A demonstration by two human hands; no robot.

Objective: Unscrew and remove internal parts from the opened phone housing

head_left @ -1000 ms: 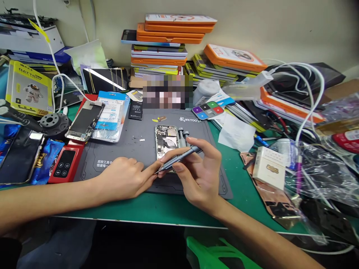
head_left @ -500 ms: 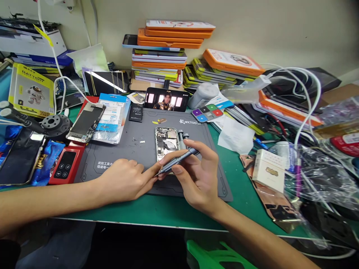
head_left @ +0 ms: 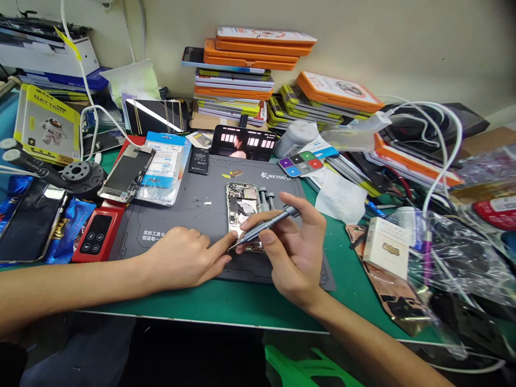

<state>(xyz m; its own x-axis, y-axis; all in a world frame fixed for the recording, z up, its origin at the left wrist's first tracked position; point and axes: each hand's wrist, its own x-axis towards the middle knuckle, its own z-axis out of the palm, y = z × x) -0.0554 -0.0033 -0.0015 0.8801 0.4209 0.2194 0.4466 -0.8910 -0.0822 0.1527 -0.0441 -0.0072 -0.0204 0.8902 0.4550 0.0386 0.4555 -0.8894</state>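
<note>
My right hand (head_left: 300, 266) grips a slim grey screwdriver (head_left: 266, 226), slanted with its thin tip down to the left. Under the fingers lies an opened phone (head_left: 243, 204), its inner parts bare and its lower end partly hidden by my hand. My left hand (head_left: 181, 255) rests on the mat, index finger stretched to the screwdriver's tip end by the phone's lower left edge. The left thumb is apart from that finger and the other fingers are curled; I see nothing held there. Further grey screwdrivers (head_left: 264, 198) lie beside the phone's right edge.
The phone lies on a grey work mat (head_left: 169, 185). A phone playing video (head_left: 244, 144) leans at the back near a black battery (head_left: 199, 161). Left are a detached screen (head_left: 127, 174) and a red device (head_left: 97, 236); right, a white box (head_left: 387, 247) and cables.
The view has shifted slightly. Both hands and the screwdriver sit a little further right in the picture. My left thumb has come away from the index finger, and the video picture has changed.
</note>
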